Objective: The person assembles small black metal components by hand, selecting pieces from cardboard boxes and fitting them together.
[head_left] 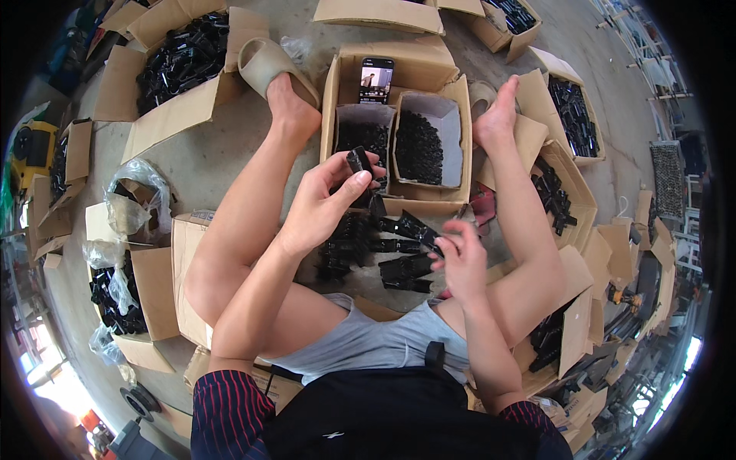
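Observation:
My left hand is closed around a small, shiny black plastic piece, held up over the near edge of a cardboard box between my feet. My right hand, slightly blurred, has its fingertips pinched at the end of a longer black plastic part. Below it, more black parts lie between my legs, beside a dark heap on the left. Inside the box stand two smaller trays of tiny black pieces: a left tray, partly hidden by my left hand, and a right tray.
A phone with a lit screen leans against the box's back wall. Open cartons of black parts surround me, including one at far left and one at right. Plastic bags lie at left. My bare legs flank the box.

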`<state>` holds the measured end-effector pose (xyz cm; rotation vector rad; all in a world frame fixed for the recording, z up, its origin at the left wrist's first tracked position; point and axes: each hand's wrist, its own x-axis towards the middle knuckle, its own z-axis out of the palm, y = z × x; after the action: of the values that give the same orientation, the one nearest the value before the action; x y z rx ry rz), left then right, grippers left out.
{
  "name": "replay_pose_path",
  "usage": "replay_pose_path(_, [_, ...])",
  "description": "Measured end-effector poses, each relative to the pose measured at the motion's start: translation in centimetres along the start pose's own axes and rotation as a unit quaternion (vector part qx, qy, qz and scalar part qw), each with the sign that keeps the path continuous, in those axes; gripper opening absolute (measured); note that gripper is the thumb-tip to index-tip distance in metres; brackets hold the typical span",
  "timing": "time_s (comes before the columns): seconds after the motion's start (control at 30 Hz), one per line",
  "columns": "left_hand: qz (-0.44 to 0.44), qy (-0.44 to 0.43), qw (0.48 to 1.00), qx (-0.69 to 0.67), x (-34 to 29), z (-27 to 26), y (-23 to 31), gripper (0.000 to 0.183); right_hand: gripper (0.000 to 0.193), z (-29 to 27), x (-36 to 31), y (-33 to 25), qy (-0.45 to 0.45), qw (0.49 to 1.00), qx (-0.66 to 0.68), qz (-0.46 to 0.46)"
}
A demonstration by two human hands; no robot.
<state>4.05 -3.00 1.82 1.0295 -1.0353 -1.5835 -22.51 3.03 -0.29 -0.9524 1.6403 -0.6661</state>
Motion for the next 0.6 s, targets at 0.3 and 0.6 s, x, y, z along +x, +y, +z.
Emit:
replay_pose_path(0.3, [-0.081, -0.04, 0.991, -0.097, -0.3, 1.5, -1.5, 0.031, 0.028, 3.0, -0.7, -4.4, 0.156, 0.836, -0.114, -0.514])
replay_pose_path(0.6, [-0.087, -0.046, 0.981, -0.169, -0.4, 1.7, -2.2, 0.044, 0.029, 4.7, 0.5, -1.7, 0.139, 0.767, -0.146, -0.609])
